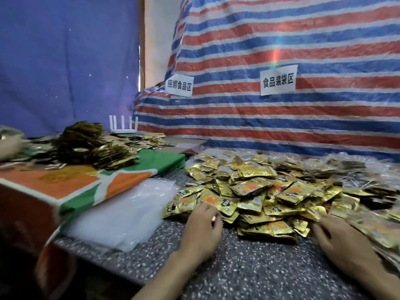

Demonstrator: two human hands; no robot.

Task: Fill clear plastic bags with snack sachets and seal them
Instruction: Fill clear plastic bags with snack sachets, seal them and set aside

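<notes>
My left hand (203,226) sits at the near-left edge of the sachet pile (270,191), fingers curled against the foil; whether they pinch a sachet I cannot tell. My right hand (339,241) lies at the pile's near-right edge, fingers fairly straight and spread, touching packets but gripping none. So the sachets lie directly ahead of both hands on the speckled surface (249,267). The stack of clear plastic bags (121,213) lies flat just left of my left hand, well apart from my right, its long axis running away from me beside the orange-and-green cloth (71,187). I judge the left hand better placed to fetch a bag. Farther back stands the striped tarp (281,50).
</notes>
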